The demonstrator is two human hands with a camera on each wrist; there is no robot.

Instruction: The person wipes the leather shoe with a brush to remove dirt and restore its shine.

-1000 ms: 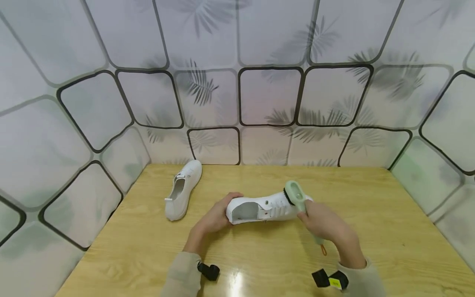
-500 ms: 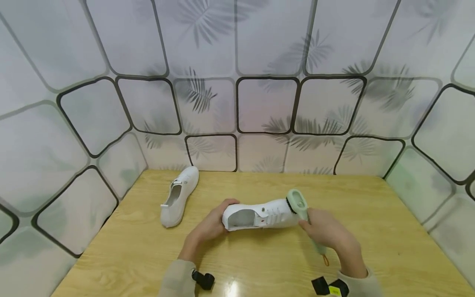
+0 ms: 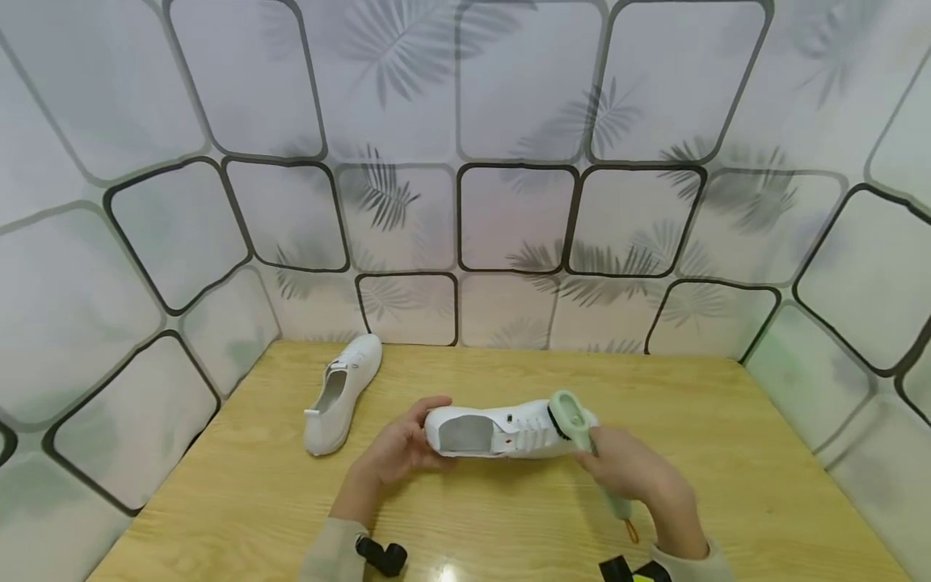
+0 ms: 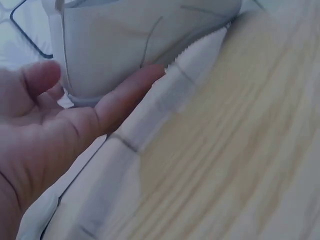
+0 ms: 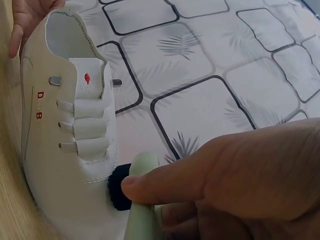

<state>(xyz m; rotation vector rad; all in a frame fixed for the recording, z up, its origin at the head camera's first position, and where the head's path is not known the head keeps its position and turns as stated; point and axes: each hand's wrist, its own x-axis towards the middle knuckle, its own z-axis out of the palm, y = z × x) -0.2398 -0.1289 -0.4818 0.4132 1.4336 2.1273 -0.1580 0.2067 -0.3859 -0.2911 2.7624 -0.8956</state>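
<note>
A white shoe lies on the table with its heel to the left and its toe to the right. My left hand holds it by the heel, digits on both sides; in the left wrist view one digit lies straight along the lower side of the shoe. My right hand grips the handle of a pale green brush. Its dark bristles touch the shoe's upper just ahead of the laces. The toe tip is partly hidden behind the brush in the head view.
A second white shoe stands at the back left of the wooden table. Behind and beside the table are patterned walls. An orange loop hangs from the brush handle.
The head view has tilted and shifted a little. The brush has moved slightly over the toe area, its bristles still on the shoe. The left hand's hold at the heel looks looser, with more palm showing.
</note>
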